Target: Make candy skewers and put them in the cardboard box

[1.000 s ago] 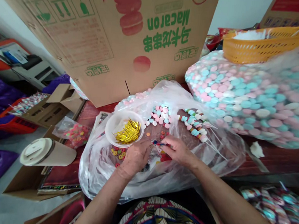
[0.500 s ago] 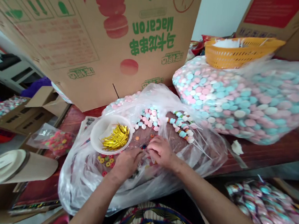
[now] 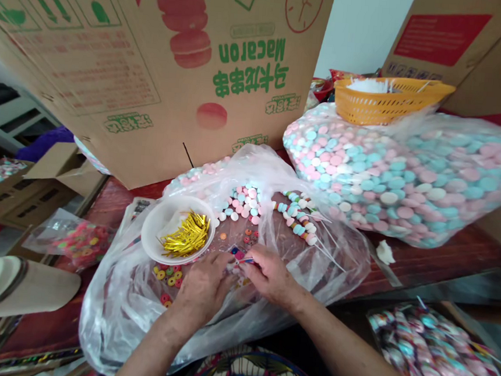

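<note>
Where hands meet above open clear bag on worktop, right hand pinches blue-red candy piece; left hand curled against it, grip unclear. White bowl beside: gold twist ties. Bag: ring candies, pastel discs, skewers. Behind: disc-filled sack, orange basket atop.

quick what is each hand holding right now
Left hand: fingers curled at the small candies; grip cannot be told.
Right hand: pinched shut on a thin stick.
</note>
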`<state>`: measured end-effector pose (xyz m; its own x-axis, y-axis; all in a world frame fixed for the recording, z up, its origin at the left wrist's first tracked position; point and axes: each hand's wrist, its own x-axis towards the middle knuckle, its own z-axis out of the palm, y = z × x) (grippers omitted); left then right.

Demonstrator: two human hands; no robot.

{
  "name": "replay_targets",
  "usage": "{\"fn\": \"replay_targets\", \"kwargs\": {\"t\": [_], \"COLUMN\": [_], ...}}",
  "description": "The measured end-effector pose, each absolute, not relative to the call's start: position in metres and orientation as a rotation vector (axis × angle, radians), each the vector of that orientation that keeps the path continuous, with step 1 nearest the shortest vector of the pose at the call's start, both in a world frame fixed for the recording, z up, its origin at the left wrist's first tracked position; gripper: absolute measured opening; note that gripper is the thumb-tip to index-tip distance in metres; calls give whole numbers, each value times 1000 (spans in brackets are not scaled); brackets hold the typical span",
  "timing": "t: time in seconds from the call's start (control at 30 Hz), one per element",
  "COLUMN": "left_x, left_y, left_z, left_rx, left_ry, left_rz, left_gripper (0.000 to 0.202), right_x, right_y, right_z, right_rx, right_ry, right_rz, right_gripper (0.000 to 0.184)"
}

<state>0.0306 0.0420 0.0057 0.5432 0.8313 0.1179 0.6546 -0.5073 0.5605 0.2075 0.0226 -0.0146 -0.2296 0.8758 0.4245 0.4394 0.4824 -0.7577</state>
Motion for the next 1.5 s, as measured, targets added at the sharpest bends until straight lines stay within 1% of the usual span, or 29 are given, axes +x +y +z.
{"fn": "replay_targets", "kwargs": {"t": [0.07, 0.13, 0.2, 0.23, 0.3, 0.33, 0.4, 0.47, 0.53, 0.63, 0.73, 0.9, 1.03, 1.13, 1.2, 1.3, 1.4, 1.5], "left_x": [35, 37, 35, 32, 26, 23, 19, 17, 17, 13, 7, 10, 33, 68, 99, 147, 182, 198], "left_y": [34, 28, 26, 27, 31, 33, 38, 41, 42, 40, 37, 33, 39, 57, 75, 105, 128, 142], "left_z": [-3, -10, -13, -13, -12, -12, -12, -13, -13, -10, -10, -12, -5, 1, 1, -4, -14, -25], "left_rx": [2185, 2108, 2178, 2245, 2357, 2381, 2381, 2356, 2319, 2232, 2162, 1990, 1538, 1033, 815, 679, 657, 670], "left_ry": [1279, 1250, 1189, 1174, 1166, 1159, 1110, 1067, 1059, 1097, 1145, 1142, 1091, 999, 949, 1037, 1073, 1067], "left_rz": [647, 694, 689, 677, 667, 674, 721, 787, 841, 856, 848, 852, 851, 833, 775, 685, 658, 626], "left_gripper": [14, 19, 26, 29, 33, 34, 31, 29, 28, 25, 25, 25, 38, 36, 31, 21, 19, 19], "right_x": [200, 200, 215, 229, 267, 287, 324, 347, 357, 365, 376, 388, 389, 388, 387, 387, 390, 394], "right_y": [19, 16, 15, 14, 11, 9, 3, -2, -5, -8, -16, -31, -19, -2, 7, 17, 26, 34], "right_z": [-20, -23, -25, -26, -29, -32, -43, -56, -69, -77, -71, -53, -47, -43, -37, -26, -16, -9], "right_rx": [-1198, -1348, -1516, -1581, -1720, -1808, -2126, -2279, -2281, -2134, -2017, -1979, -2003, -2071, -2162, -2329, -2425, -2428], "right_ry": [-1813, -1792, -1748, -1711, -1643, -1615, -1726, -1857, -1915, -1877, -1831, -1694, -1772, -1911, -1980, -2084, -2189, -2274], "right_rz": [607, 562, 506, 488, 398, 326, 46, -106, -128, -4, 135, 287, 201, 65, -25, -113, -151, -176], "right_gripper": [22, 32, 41, 43, 41, 35, 29, 26, 28, 26, 21, 20, 24, 28, 29, 27, 25, 27]}}
